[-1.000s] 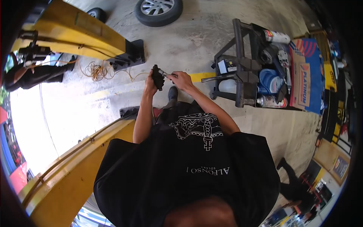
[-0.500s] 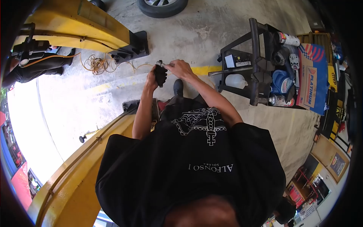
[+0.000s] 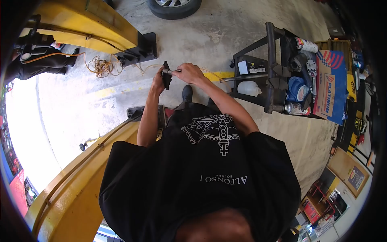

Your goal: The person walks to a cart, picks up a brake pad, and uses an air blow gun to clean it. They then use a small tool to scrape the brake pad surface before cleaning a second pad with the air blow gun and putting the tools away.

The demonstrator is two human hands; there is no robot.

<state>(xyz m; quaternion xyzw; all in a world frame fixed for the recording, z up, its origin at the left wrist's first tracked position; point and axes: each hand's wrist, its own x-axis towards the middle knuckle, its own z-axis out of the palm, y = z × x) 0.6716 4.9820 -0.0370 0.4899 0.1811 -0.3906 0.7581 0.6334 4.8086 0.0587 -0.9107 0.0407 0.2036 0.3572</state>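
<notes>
In front of my body, my left hand (image 3: 157,83) grips a dark, flat metal part (image 3: 167,80) that stands upright and almost edge-on. My right hand (image 3: 190,74) is closed, its fingertips pinching a short silver cylindrical piece (image 3: 174,72). This silver piece reaches across to the dark part and appears to touch it. The exact kind of either piece is too small to make out. Below the hands, a dark shoe (image 3: 187,93) rests on the concrete floor.
At right stands a black cart (image 3: 269,60) with spray cans, a blue bottle (image 3: 297,88), a white jug (image 3: 249,88) and a cardboard box (image 3: 328,88). Yellow posts (image 3: 109,28) flank the left. An orange hose (image 3: 100,66) lies coiled near another person (image 3: 44,66). A wheel (image 3: 175,10) lies ahead.
The dark part has turned from showing its broad side to nearly edge-on. Both hands have shifted slightly left, and the silver piece shows more clearly between them.
</notes>
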